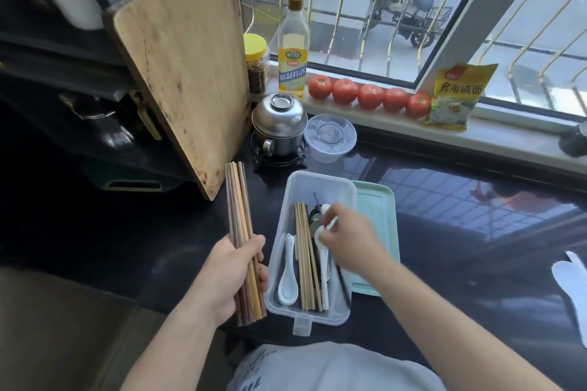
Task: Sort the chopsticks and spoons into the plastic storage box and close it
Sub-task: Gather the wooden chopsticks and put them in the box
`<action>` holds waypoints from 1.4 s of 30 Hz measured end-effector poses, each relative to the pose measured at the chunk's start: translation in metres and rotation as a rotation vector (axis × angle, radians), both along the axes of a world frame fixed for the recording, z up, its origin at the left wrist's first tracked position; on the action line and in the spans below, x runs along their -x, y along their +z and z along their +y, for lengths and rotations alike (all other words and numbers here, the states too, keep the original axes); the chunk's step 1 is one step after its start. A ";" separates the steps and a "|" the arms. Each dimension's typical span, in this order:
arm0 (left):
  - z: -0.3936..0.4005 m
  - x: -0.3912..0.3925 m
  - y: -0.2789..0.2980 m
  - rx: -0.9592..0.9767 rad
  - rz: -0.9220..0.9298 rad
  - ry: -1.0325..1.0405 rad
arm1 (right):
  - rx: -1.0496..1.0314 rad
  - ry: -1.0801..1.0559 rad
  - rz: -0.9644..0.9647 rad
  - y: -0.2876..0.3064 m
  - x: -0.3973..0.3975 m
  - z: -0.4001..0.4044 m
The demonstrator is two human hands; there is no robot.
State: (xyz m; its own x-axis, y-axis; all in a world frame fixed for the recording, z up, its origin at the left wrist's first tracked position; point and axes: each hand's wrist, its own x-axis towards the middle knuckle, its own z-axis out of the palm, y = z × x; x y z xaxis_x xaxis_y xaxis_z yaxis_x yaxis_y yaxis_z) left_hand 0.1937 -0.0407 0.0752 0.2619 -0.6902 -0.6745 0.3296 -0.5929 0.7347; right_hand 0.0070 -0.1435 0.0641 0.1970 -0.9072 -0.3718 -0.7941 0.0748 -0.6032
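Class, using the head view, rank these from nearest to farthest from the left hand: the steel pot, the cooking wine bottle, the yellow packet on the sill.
1. Steel pot, ahead on the counter.
2. Cooking wine bottle, behind it by the window.
3. Yellow packet, far right on the sill.

Measured from the left hand.

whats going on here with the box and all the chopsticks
A person is sorting cutlery at a dark kitchen counter. The left hand grips a bundle of wooden chopsticks beside the clear plastic storage box. The right hand reaches into the box, its fingers pinching a white spoon. Lighter chopsticks and another white spoon already lie inside. The green lid sits beside the box, so it is still open.
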 end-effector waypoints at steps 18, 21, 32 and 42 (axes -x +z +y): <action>0.000 0.020 0.017 0.095 0.177 -0.233 | -0.302 0.030 -0.500 0.032 -0.021 0.029; -0.007 0.034 0.022 0.132 0.195 -0.280 | -0.230 -0.035 -0.498 0.038 -0.020 0.029; -0.005 0.013 0.008 0.004 -0.078 -0.023 | 0.327 -0.279 -0.290 0.010 -0.005 -0.002; 0.006 0.008 0.011 0.042 -0.122 0.034 | 0.086 0.451 0.474 -0.064 -0.041 0.002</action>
